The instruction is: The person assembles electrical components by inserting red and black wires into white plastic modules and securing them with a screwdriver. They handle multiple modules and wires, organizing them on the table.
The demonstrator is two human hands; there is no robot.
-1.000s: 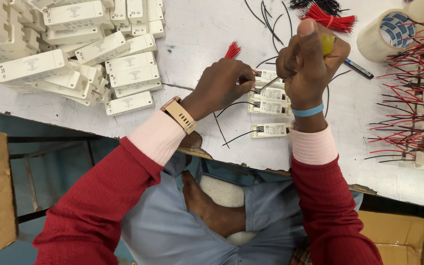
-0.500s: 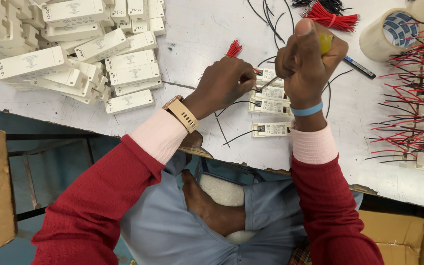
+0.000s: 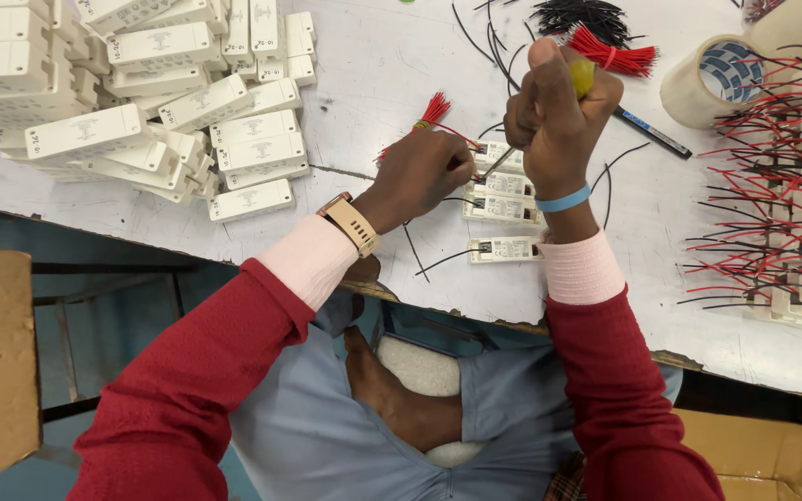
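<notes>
the screwdriver (image 3: pixel 549 111) is mostly swallowed by the right hand (image 3: pixel 559 116), just right of the frame's centre near the top; only a bit of yellow handle shows above the fist and a thin shaft slants out below it toward the left. its tip is lost where it meets a small white module (image 3: pixel 503 158), so i cannot tell just what it presses on. the right hand is closed tight around the handle, thumb up. the left hand (image 3: pixel 420 172), at centre, curls down over the left end of that module, fingers bent and pinching there; whether it grips the module or a wire is hidden under the knuckles. a red wire bundle (image 3: pixel 433 109) pokes out above it. three more small modules (image 3: pixel 505 249) lie in a column just below. a heap of white boxes (image 3: pixel 141 102) fills the upper left, cut by the edge. a tape roll (image 3: pixel 707 79) sits upper right beside wired modules (image 3: pixel 791 204) running off the right edge.
</notes>
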